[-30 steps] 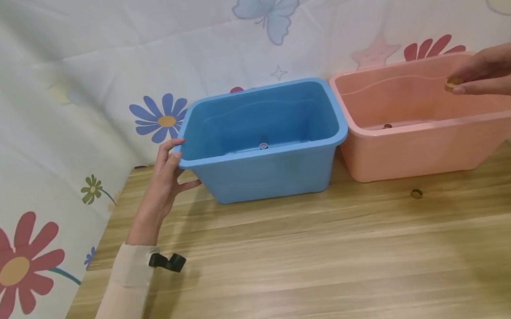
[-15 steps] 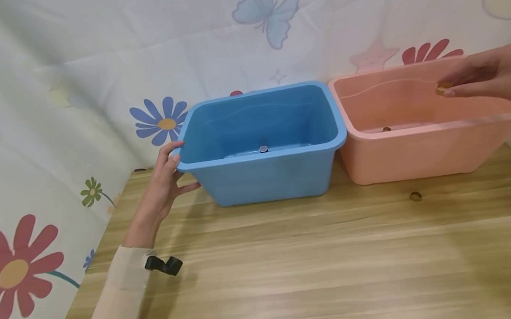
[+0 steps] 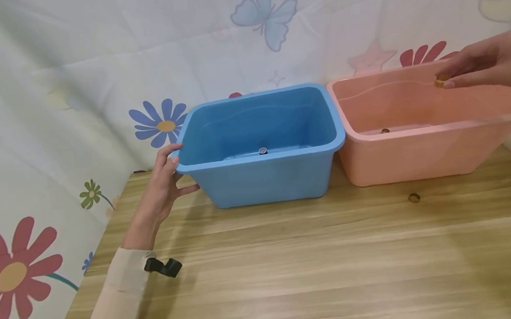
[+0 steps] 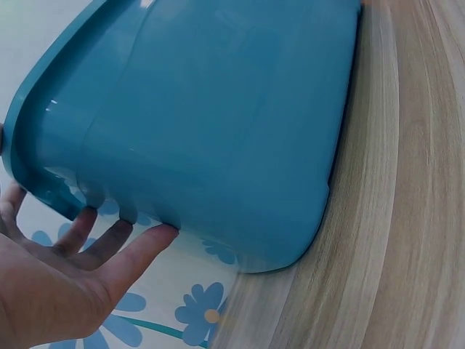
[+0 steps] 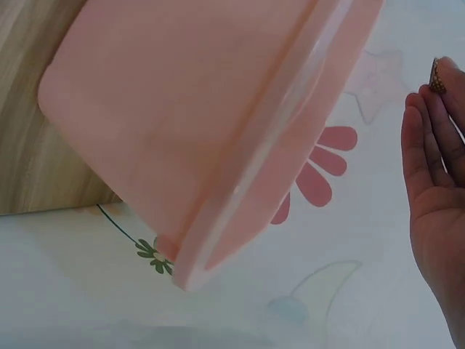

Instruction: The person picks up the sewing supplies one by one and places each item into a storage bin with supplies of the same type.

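Note:
In the head view a blue plastic bin point(image 3: 261, 181) stands on the wooden table. My left hand point(image 3: 163, 183) holds its left front corner; in the left wrist view several fingertips point(image 4: 166, 231) press the outer wall below the rim. A pink plastic bin point(image 3: 411, 156) stands beside it. Above the pink bin's opening my right hand point(image 3: 495, 61) pinches a gold ring point(image 3: 440, 80) between thumb and fingers. The right wrist view shows that ring's patterned surface point(image 5: 437, 78) at the fingertips, part of it hidden. Another ring point(image 3: 385, 130) lies inside the pink bin.
On the table before the pink bin lies a gold-brown ring point(image 3: 414, 198). A small silvery ring-like piece point(image 3: 263, 151) sits in the blue bin. A white cloth with flowers and a butterfly point(image 3: 268, 18) hangs behind the bins. A black clip point(image 3: 162, 267) is on the left sleeve.
My right hand has moved a little left over the pink bin with the gold ring, then slightly up. The left hand keeps its place on the blue bin. The head view has shifted slightly.

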Demonstrator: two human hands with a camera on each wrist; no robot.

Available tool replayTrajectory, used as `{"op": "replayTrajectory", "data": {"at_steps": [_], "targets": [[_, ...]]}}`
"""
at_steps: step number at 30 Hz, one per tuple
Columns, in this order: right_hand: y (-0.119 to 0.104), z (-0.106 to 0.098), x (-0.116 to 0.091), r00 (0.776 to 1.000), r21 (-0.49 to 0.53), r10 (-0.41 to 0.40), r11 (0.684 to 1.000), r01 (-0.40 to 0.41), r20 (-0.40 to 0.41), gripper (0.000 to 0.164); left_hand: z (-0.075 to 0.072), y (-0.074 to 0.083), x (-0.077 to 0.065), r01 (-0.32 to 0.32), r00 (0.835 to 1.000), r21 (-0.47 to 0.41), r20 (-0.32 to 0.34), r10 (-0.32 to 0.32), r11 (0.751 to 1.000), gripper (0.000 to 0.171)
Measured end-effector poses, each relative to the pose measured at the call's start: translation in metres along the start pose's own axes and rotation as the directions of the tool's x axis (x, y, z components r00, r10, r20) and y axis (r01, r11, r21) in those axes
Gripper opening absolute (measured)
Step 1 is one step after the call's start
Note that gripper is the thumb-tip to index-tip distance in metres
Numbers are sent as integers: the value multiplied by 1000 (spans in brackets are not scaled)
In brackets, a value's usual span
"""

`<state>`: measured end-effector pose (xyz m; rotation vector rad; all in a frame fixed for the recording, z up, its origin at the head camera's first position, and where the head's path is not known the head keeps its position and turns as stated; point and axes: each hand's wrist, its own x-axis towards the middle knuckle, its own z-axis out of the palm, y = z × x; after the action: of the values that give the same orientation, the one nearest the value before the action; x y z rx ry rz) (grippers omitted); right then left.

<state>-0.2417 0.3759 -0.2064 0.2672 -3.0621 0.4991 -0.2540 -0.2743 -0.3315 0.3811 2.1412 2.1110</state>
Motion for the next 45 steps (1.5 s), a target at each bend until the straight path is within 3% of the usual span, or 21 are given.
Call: {"op": "replayTrajectory", "data": {"at_steps": [4, 10, 17, 22, 28, 37, 45], "targets": [[2, -4, 8, 997, -108, -51, 993, 57, 57, 42, 0, 0, 0, 2, 1000, 4, -5, -2, 1000, 39], [7, -15, 22, 996, -166, -42, 985, 55, 83, 44, 0, 0, 1, -4, 1000, 7, -6, 4, 1000, 39], [11, -24, 40, 984, -273, -89, 954, 129, 153, 42, 1, -1, 2, -5, 1000, -7, 3, 5, 1000, 39], [8, -38, 58, 964, -262, -66, 956, 135, 256, 50, 1, 1, 3, -9, 1000, 1, 2, 9, 1000, 40], [-1, -48, 71, 959, -228, -44, 967, 111, 280, 52, 0, 1, 4, -11, 1000, 1, 2, 11, 1000, 39], [-10, -40, 85, 926, -172, -86, 972, 158, 366, 44, 0, -1, 2, 10, 1000, -6, 4, -10, 1000, 37], [-6, -35, 96, 896, -136, -17, 987, 85, 443, 35, -1, -1, 2, -2, 1000, -4, 4, 2, 1000, 39]]}}
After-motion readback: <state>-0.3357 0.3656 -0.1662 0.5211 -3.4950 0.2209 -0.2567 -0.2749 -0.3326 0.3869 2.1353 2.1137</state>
